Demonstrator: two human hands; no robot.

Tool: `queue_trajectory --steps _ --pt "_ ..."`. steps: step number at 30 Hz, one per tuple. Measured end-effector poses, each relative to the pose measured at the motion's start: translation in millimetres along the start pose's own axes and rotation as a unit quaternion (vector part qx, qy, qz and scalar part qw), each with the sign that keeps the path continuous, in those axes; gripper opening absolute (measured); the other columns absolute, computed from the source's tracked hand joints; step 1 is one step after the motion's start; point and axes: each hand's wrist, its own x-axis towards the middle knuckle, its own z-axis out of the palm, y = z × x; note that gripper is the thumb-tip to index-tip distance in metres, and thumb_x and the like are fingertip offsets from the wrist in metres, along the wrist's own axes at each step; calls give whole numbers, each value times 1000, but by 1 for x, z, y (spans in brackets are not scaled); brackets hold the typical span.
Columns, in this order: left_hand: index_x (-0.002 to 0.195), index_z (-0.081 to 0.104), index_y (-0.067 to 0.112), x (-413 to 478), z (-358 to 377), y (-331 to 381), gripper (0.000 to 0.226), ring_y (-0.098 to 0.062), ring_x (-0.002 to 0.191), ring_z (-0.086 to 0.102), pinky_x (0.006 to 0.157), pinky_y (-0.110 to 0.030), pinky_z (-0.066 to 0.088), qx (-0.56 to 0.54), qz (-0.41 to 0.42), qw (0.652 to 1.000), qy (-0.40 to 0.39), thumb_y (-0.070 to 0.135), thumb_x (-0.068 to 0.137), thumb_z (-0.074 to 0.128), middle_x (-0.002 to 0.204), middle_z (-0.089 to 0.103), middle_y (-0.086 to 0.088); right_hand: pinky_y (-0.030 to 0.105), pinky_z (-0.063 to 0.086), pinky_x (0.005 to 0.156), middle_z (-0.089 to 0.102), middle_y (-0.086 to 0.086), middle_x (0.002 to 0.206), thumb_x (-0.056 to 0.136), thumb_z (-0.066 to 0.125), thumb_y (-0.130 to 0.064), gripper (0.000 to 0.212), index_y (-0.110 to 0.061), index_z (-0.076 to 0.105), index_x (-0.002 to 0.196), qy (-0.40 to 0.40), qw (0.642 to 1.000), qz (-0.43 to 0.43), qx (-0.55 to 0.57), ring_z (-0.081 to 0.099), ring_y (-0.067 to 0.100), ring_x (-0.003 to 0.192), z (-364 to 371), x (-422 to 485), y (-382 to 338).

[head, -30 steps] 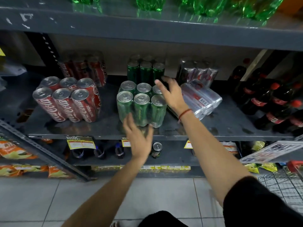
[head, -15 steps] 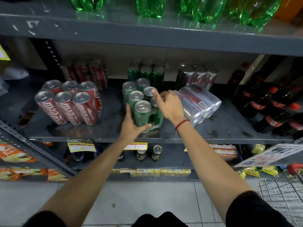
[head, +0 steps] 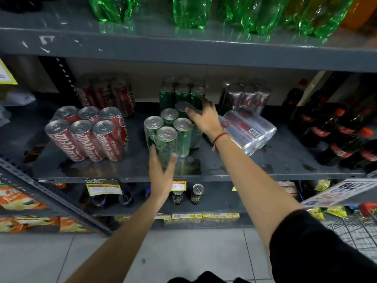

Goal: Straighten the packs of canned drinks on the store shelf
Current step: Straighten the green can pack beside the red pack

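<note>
Status, shelf left to right:

Red pack, front left: 6 cans, upright, roughly square to the shelf edge. Looks done. Second red pack behind it, near the back wall, upright; alignment too dim to judge.

Green pack, front middle: upright but twisted, one corner pointing at the aisle instead of a flat face. In hand now, not done. Rear green pack just behind it, upright, seems square.

Left hand: fingers spread wide, cupping the near corner of the green pack low down, thumb on one side, fingers on the other. Pressing contact, not a closed grip.
Right hand: open, fingers splayed over the far cans' tops and the pack's right rear side. Also in contact, not wrapped round it.
Read as a 2-handed turn of the pack.

Silver pack, front right: lying on its side, skewed, just right of the right wrist. Not done, clearly the worst one. Needs standing up, then squaring. Rear silver pack upright at the back.

Cola bottles far right: not cans, outside the task.

Estimate: 1 of 3 front packs fine, 1 mid-fix, 1 untouched. Under halfway.
</note>
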Motion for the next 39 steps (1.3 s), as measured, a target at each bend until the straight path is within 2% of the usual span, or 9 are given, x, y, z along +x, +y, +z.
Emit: queue_trajectory --steps 3,9,14,18,27,31,34,36,39 --pt "150 4 13 8 13 -3 87 -21 146 19 120 -41 19 72 -6 997 4 43 88 57 159 17 -7 41 42 102 61 17 125 86 60 -41 48 -10 55 122 -91 995 45 15 52 34 123 2 11 7" --pt "147 19 8 32 -29 -8 87 -17 127 46 107 -34 38 84 30 995 -52 58 81 48 141 47 -4 39 38 93 56 29 123 94 50 -33 46 1 49 126 15 998 -20 -52 49 42 117 18 -18 23" --pt "145 23 15 61 -67 -13 62 -9 127 44 110 -33 35 70 27 985 -155 16 92 55 138 44 3 43 39 87 58 32 108 95 47 -25 38 8 54 113 86 994 -47 -37 51 45 106 33 -49 27" --pt "146 26 14 67 -72 -14 64 -16 134 40 113 -38 33 66 16 986 -154 14 90 58 145 42 -2 42 40 87 56 31 111 96 46 -28 40 7 52 116 90 995 -40 -28 50 45 106 34 -57 25" --pt "126 45 11 1 -14 11 43 -19 102 52 86 -43 49 109 113 977 144 8 85 59 116 45 -7 33 48 83 68 22 100 90 53 -30 35 0 65 105 141 987 -69 27 63 32 94 -42 -20 36" --pt "116 56 12 -21 48 38 30 -17 89 62 74 -26 51 109 155 980 -58 7 87 57 108 51 -3 45 48 81 69 28 94 80 42 -36 47 4 66 88 153 984 -69 -55 63 42 90 -93 5 63" --pt "131 48 10 -18 101 51 44 -16 104 61 83 -14 46 114 58 978 -166 26 90 58 129 54 -9 44 46 92 63 26 117 69 44 -62 74 -4 62 112 96 986 59 -125 58 43 109 -124 31 93" --pt "140 36 8 -11 133 61 61 -24 125 50 102 -27 38 101 -51 976 -185 38 91 54 143 43 -11 44 45 99 57 23 129 60 45 -80 98 -9 55 126 49 977 125 -163 53 41 118 -139 41 113" --pt "132 47 9 7 169 76 57 -28 123 52 102 -33 41 1 -154 977 -147 40 86 58 133 56 -11 35 45 96 58 17 132 71 57 -72 87 -8 53 130 -41 977 158 -139 56 36 118 -151 42 135"
